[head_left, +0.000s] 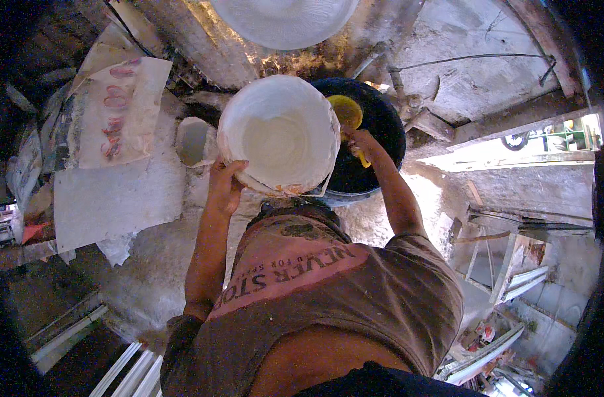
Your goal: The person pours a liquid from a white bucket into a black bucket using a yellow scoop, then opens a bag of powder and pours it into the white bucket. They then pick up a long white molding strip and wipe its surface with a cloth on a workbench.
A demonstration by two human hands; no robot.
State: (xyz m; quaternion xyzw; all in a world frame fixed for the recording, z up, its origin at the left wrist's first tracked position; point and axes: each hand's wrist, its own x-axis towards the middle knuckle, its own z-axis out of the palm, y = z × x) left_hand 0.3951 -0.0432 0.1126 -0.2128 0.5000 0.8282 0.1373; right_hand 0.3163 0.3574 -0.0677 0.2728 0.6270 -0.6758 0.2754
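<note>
My left hand (228,185) is closed on the rim of a white bucket (236,122), thumb over the edge. The bucket is tilted so that its mouth faces me; its inside is coated off-white, with a pale round bottom. To its right, my right hand (361,141) grips the handle of a yellow dipper (347,111), fingers wrapped round it. The dipper is over or inside a large black tub (396,132), whose left part is hidden behind the bucket. Whether the dipper holds anything, I cannot tell.
A large pale round basin (285,23) is at the top. To the left are a small white container (195,142), a sheet with red marks (124,109) and a pale board (110,198). White strips (130,374) lie at lower left; wooden frames (513,268) stand at right.
</note>
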